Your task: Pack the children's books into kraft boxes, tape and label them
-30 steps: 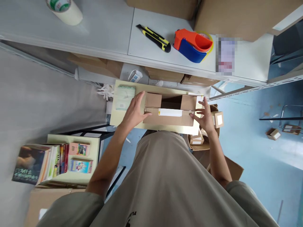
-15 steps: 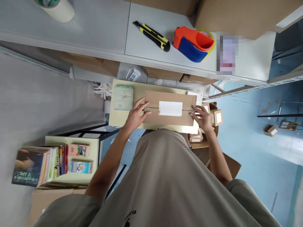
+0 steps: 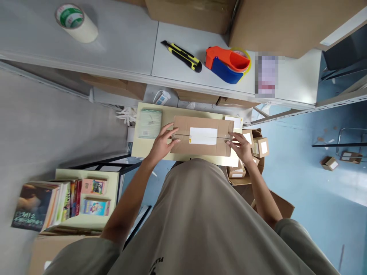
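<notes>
A flat brown cardboard box lies on the pale yellow table in front of me. On its top are a white label and a seam running lengthwise. My left hand grips the left end, thumb and fingertips on the top edge. At the opposite end my right hand holds the box the same way, fingers at the seam. To the left of my left hand lies a pale green wrapped packet. A white label sheet sits partly behind the box's far right corner.
Above the table, a grey shelf carries a utility knife, an orange and blue tape dispenser and a tape roll. Small labelled boxes fill a carton at right. Books stand lower left.
The view has shifted, so the shelf and table appear slightly lower. Both hands keep their places at the ends of the box, which shows little movement on the table.
</notes>
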### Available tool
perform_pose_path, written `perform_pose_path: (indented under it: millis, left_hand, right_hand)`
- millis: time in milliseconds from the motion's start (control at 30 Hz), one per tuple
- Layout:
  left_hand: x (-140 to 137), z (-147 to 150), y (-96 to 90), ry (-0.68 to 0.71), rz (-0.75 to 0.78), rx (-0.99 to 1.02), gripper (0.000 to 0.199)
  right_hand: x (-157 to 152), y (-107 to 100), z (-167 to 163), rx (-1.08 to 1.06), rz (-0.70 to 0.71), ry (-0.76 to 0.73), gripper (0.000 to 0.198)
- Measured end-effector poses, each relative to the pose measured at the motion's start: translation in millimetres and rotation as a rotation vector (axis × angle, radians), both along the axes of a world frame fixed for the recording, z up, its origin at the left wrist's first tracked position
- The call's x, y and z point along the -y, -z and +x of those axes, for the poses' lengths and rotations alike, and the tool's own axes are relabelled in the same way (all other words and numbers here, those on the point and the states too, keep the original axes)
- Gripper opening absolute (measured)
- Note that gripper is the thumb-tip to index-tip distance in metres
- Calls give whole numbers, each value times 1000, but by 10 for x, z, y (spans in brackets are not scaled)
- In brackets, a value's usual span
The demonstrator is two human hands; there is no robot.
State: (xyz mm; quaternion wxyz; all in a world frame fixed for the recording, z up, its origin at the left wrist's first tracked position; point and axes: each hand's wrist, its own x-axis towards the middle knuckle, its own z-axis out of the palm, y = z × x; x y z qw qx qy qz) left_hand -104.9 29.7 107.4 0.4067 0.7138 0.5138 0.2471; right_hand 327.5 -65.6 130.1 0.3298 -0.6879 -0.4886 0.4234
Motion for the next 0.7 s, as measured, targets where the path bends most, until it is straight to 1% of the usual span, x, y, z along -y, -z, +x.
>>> perform_pose_path:
  millis: [33, 100, 167, 200, 267, 333, 367, 467, 533, 600, 633, 700]
  left_hand:
    - [-14, -7, -33, 7, 0, -2, 57]
    - [-74, 2, -148, 14, 31, -26, 59]
    - [-197, 75, -325, 9, 109, -42, 56]
    - [-286, 145, -429, 6, 159, -34, 53]
    - [-511, 358, -642, 13, 252, 20, 47]
    - [-775, 644, -826, 36, 315, 102, 49]
    - [-906, 799, -897, 39, 335, 142, 50]
    - [-1238, 1224, -1013, 56, 392, 244, 52]
    - [-1369, 1422, -1029, 77, 414, 283, 52]
    - [-1408, 1538, -1020, 87, 416, 303, 50]
    - [-1390, 1568, -1012, 86, 410, 310, 49]
    - [-1279, 1588, -990, 70, 386, 328, 45]
  right_hand:
    - [-3, -39, 17, 37, 19, -28, 77]
    - [-58, -159, 63, 148, 103, -78, 71]
    - [-221, -334, 111, 267, 229, -112, 65]
    - [-355, -435, 129, 317, 294, -126, 63]
    - [-736, -635, 140, 404, 408, -161, 66]
    - [-1241, -786, 109, 492, 478, -195, 73]
    - [-1519, -830, 78, 542, 503, -210, 76]
    - [-2328, -832, -58, 661, 518, -264, 78]
    - [-2744, -762, -146, 697, 500, -315, 78]
    - [-3000, -683, -202, 723, 477, -328, 78]
    - [-3061, -652, -216, 733, 478, -322, 78]
    - [-3043, -622, -229, 744, 532, -291, 79]
